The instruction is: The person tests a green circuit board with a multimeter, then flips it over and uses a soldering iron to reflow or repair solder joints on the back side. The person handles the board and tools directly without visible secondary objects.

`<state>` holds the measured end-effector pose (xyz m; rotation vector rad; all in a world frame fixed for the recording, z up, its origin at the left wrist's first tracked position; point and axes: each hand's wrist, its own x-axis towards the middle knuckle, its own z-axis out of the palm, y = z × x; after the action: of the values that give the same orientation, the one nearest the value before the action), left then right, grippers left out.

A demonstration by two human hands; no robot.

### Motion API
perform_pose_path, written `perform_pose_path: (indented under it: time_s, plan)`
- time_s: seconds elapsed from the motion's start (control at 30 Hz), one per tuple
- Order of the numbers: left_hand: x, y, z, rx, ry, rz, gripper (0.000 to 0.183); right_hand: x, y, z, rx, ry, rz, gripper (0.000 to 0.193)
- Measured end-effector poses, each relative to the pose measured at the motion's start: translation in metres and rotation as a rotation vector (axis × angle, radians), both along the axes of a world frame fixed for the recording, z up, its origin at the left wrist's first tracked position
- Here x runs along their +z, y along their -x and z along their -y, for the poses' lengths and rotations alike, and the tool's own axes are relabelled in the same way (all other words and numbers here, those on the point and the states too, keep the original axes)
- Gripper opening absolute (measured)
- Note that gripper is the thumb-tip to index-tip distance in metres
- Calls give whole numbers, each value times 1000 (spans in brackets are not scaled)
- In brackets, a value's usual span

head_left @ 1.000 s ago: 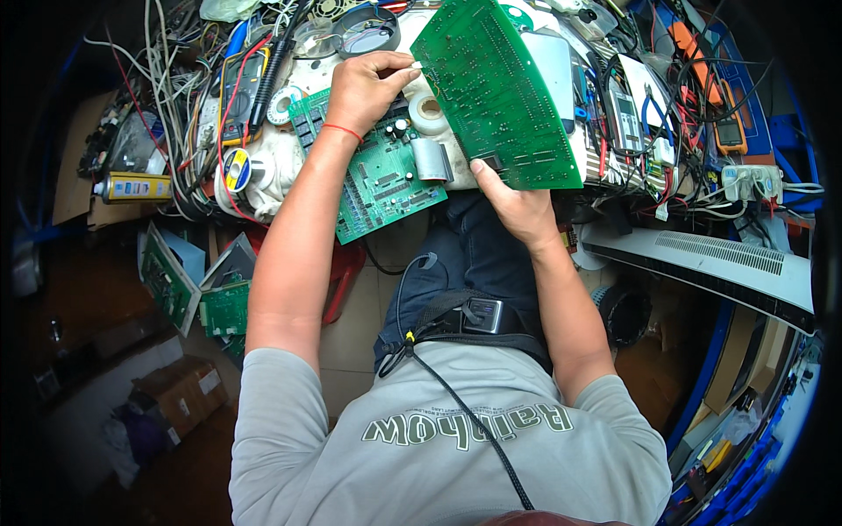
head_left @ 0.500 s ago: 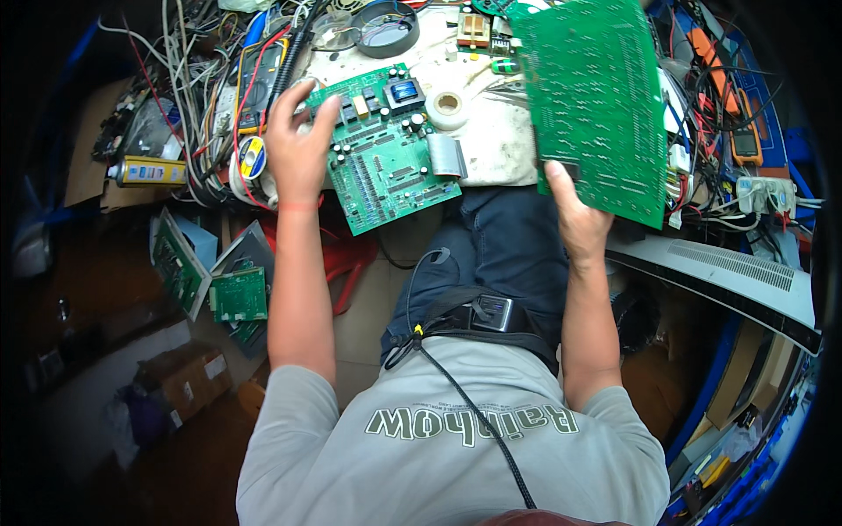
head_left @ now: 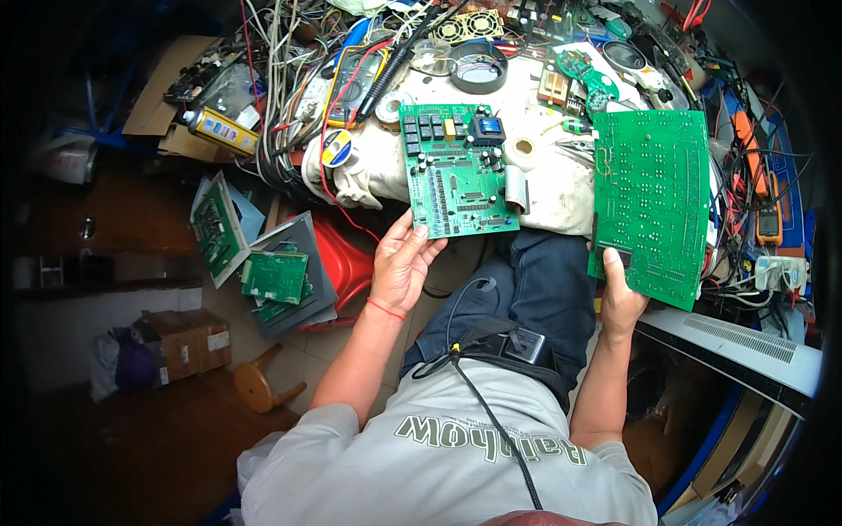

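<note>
My left hand pinches the near edge of a green circuit board, thumb on top and fingers beneath. That board's component side faces up, with black relays, a blue-topped transformer and a grey ribbon cable at its right side. Its near part sticks out past the front of the cloth-covered bench. My right hand grips a larger green circuit board by its near edge, thumb on the face towards me. This face is dotted with solder joints. A white tape roll lies between the boards.
Tangled cables and a yellow multimeter crowd the bench's left, near a yellow can. An orange meter and power strip sit right. A red stool and more boards stand below left.
My left hand has come down from beside the relay board's far-left corner and now holds its near edge. The larger board stays in my right hand, turned more upright. The view has shifted.
</note>
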<state>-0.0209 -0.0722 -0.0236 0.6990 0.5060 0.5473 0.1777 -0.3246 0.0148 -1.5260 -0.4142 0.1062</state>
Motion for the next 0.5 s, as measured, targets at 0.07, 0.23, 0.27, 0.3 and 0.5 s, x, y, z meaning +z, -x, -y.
perform_pose_path:
  time_s: [0.07,0.23,0.27,0.3,0.5]
  plan:
    - [3,1,-1,-13,-19,12,45,3,4,3,5,-16,-42,22]
    - [11,2,-6,-44,13,29,48,4,6,9,7,-32,-15,23]
    - [14,1,-7,-47,17,39,49,3,6,10,10,-41,-14,24]
    - [17,1,-9,-59,10,52,49,2,6,10,5,-50,-29,25]
    - [42,6,-17,-69,-15,23,48,1,5,16,-8,-116,-64,32]
